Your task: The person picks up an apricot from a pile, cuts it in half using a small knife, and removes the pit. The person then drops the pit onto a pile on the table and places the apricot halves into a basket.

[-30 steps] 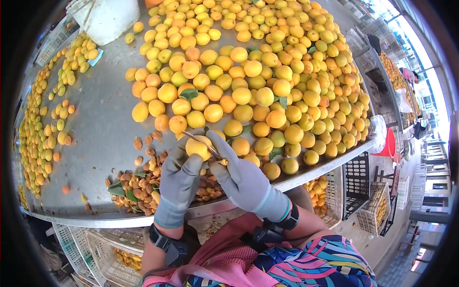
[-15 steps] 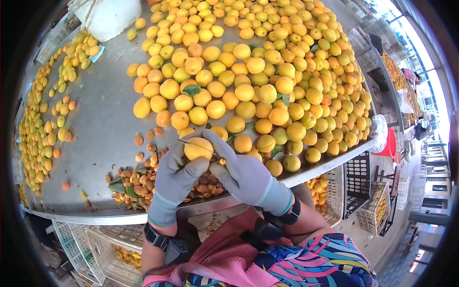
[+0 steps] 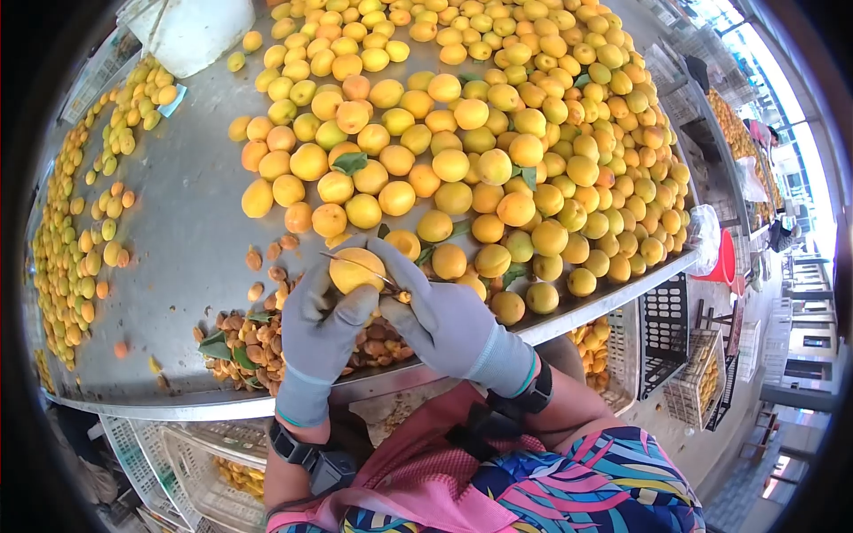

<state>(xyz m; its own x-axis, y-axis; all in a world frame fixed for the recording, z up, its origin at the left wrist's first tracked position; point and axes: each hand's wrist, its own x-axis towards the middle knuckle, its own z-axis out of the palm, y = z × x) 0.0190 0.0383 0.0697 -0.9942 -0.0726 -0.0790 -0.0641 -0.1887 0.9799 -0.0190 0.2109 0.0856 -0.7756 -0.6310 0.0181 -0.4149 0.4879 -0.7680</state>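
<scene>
Both hands wear grey gloves and meet over the near edge of the metal table. Between thumb and fingers, my left hand [image 3: 315,333] grips a yellow apricot [image 3: 359,274]. My right hand [image 3: 453,329] is closed on a small knife [image 3: 391,284], whose thin blade lies across the apricot's upper side; most of its handle is hidden in the glove. Below and left of the hands lies a heap of brown apricot pits [image 3: 253,342] with some green leaves. Whole apricots [image 3: 426,226] lie just beyond my fingertips.
A large spread of apricots covers the right of the metal table [image 3: 191,204], and more fruit [image 3: 67,258] lines its left side. A white bucket [image 3: 191,35] stands at the back. Crates [image 3: 200,475] of cut fruit sit under the table edge; a red bucket [image 3: 721,258] is at right.
My hands have shifted slightly left with the apricot and knife. The apricot is turned a little, and the blade now crosses nearer its upper part.
</scene>
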